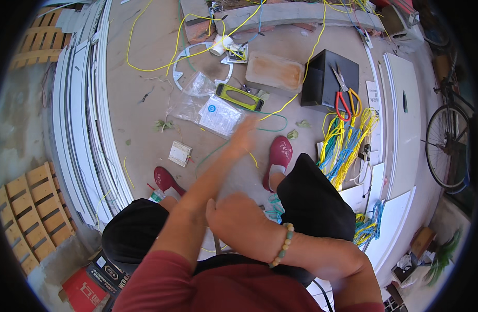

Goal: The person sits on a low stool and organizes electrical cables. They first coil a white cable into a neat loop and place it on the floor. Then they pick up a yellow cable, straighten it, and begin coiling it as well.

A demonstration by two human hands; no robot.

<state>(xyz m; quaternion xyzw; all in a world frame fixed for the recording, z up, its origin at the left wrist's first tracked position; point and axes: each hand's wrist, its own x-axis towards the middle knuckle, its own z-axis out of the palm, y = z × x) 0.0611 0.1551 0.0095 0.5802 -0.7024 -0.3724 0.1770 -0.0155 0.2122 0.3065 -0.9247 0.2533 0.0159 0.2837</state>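
My left hand (245, 134) is blurred and reaches forward over the floor, near a clear plastic bag (186, 103) with a printed sheet (220, 116) in it. Nothing shows in that hand, but its fingers are indistinct. My right hand (239, 220), below a beaded bracelet, is bent across my lap against the left forearm; its fingers are mostly hidden. Beyond the sheet lies a green and black oblong frame (239, 97). Red-and-orange-handled scissors (343, 91) rest on a black box (326, 80). A white electrical box (180, 153) lies at left.
Bundles of yellow, blue and green wire (346, 144) lie at right. Long white trunking strips (102, 97) run along the left. Ahead are a plastic tub (275, 72), a metal ring (178, 76) and loose yellow wire (157, 70). A bicycle (449, 144) stands far right.
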